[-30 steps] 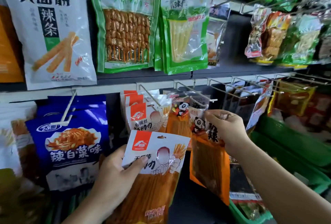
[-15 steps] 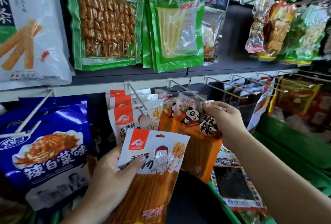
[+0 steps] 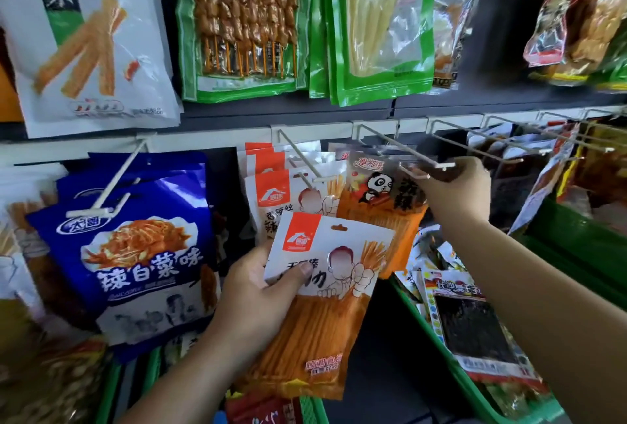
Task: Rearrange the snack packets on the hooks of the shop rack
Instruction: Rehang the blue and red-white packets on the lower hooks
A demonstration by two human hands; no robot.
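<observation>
My left hand (image 3: 258,294) grips a white-and-orange snack packet (image 3: 325,308) with a red logo, held in front of the rack, off any hook. Behind it, matching white-and-orange packets (image 3: 288,192) hang on a wire hook (image 3: 298,162). My right hand (image 3: 454,192) pinches the top right corner of an orange panda packet (image 3: 380,199) at the tip of the neighbouring wire hook (image 3: 407,152). I cannot tell whether its hole sits on the hook. More panda packets hang behind it.
Blue packets (image 3: 142,247) hang on a hook at the left. Above hang a white packet (image 3: 88,36) and green packets (image 3: 244,23). Several bare wire hooks (image 3: 509,142) jut out at the right. Green baskets (image 3: 451,376) with loose packets stand below.
My right hand has lifted the panda packet up and pushed it back to the hook's tip. The view has moved closer to the rack. My left hand keeps its packet.
</observation>
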